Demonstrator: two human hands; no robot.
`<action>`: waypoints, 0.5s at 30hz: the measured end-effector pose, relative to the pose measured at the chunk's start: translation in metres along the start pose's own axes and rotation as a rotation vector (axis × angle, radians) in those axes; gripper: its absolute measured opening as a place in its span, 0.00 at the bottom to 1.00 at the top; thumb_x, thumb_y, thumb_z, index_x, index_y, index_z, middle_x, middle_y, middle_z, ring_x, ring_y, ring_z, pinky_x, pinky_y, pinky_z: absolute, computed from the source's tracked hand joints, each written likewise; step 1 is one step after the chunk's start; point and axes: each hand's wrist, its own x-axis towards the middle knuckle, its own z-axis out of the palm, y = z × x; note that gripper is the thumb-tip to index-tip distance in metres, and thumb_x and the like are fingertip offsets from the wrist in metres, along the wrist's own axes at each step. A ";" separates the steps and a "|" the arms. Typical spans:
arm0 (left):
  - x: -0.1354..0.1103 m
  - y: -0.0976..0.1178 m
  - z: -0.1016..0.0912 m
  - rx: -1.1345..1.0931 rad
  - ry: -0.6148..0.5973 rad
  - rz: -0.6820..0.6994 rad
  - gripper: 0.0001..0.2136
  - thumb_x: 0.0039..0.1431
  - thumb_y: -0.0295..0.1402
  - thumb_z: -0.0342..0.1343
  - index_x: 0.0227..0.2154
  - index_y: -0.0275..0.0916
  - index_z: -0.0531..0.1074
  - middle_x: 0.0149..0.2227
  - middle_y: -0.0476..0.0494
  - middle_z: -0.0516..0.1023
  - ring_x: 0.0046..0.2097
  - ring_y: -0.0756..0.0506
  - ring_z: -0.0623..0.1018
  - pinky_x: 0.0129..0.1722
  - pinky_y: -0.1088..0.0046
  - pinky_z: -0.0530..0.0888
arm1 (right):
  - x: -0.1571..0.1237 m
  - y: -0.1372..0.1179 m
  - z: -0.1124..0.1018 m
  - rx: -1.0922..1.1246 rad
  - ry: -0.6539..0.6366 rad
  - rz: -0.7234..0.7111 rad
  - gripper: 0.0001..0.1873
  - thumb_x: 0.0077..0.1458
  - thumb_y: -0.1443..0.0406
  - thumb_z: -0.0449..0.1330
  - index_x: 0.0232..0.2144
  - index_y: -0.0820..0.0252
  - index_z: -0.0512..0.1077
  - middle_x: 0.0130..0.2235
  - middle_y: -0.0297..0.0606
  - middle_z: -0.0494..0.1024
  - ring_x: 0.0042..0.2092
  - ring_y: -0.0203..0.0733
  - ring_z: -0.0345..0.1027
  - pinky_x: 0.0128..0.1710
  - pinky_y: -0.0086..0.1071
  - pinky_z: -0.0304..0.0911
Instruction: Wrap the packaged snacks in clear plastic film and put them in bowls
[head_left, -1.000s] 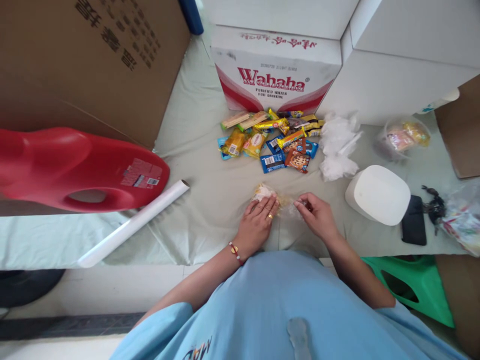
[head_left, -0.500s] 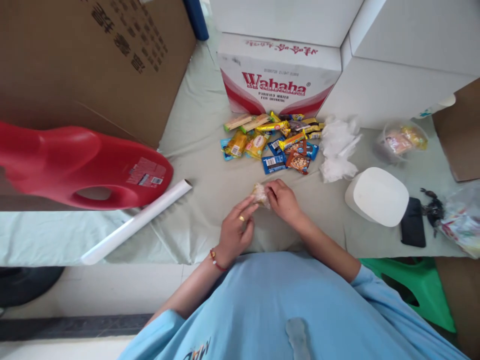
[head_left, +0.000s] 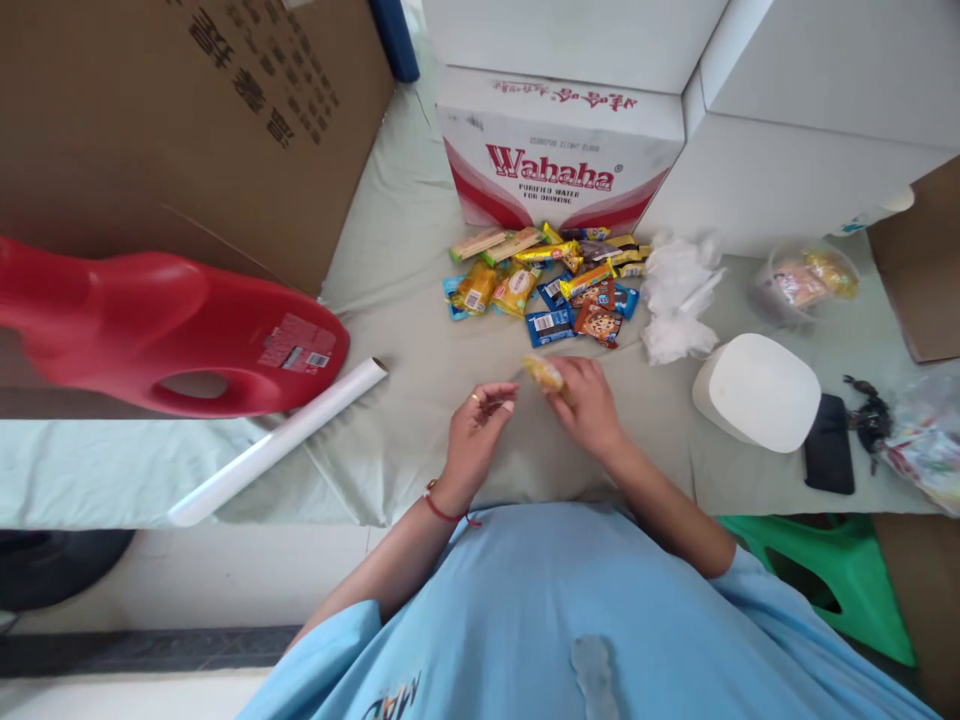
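Observation:
My right hand [head_left: 589, 405] is closed round a small yellow wrapped snack [head_left: 544, 373], held just above the pale cloth. My left hand [head_left: 478, 430] hovers beside it with fingers curled and thumb meeting the fingertips; whether anything is pinched there I cannot make out. A ring shows on one finger and a red bracelet on the wrist. Beyond both hands lies a pile of several wrapped snacks [head_left: 551, 285] in yellow, blue and brown packets.
A Wahaha water carton [head_left: 555, 150] and white boxes stand at the back, a brown cardboard box [head_left: 172, 120] at left. A red jug [head_left: 172, 335] and white roll [head_left: 277, 445] lie left. Crumpled plastic [head_left: 675, 295], a white container [head_left: 757, 390], a phone [head_left: 829, 443] and a clear tub [head_left: 806, 280] lie right.
Both hands pressed a clear-wrapped snack on the cloth a second ago. My right hand has since taken it and lifted it, and my left hand has come off it.

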 end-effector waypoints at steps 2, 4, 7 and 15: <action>0.002 -0.003 0.002 0.014 0.020 0.001 0.22 0.58 0.45 0.66 0.52 0.41 0.73 0.57 0.36 0.78 0.57 0.41 0.79 0.54 0.62 0.76 | 0.002 0.010 -0.010 0.323 -0.035 0.099 0.18 0.65 0.53 0.61 0.51 0.57 0.76 0.49 0.45 0.81 0.50 0.51 0.73 0.53 0.44 0.69; 0.005 -0.010 0.007 0.010 -0.090 -0.043 0.27 0.56 0.46 0.68 0.55 0.41 0.70 0.60 0.34 0.76 0.57 0.39 0.80 0.55 0.60 0.77 | 0.001 0.015 -0.013 0.615 -0.161 0.204 0.22 0.61 0.46 0.63 0.44 0.56 0.76 0.42 0.39 0.81 0.44 0.47 0.75 0.47 0.40 0.71; 0.008 -0.020 0.017 0.039 -0.236 -0.053 0.26 0.57 0.47 0.67 0.54 0.39 0.71 0.55 0.34 0.80 0.54 0.39 0.81 0.57 0.56 0.77 | -0.007 0.015 -0.007 0.866 -0.235 0.318 0.25 0.53 0.44 0.69 0.41 0.55 0.75 0.39 0.37 0.81 0.43 0.45 0.75 0.47 0.39 0.72; 0.003 -0.030 0.018 0.218 -0.313 0.000 0.23 0.64 0.49 0.60 0.55 0.39 0.73 0.51 0.35 0.84 0.52 0.40 0.84 0.55 0.58 0.80 | -0.024 0.024 -0.029 0.706 0.232 0.398 0.21 0.57 0.43 0.63 0.36 0.53 0.69 0.37 0.37 0.77 0.41 0.44 0.72 0.45 0.37 0.71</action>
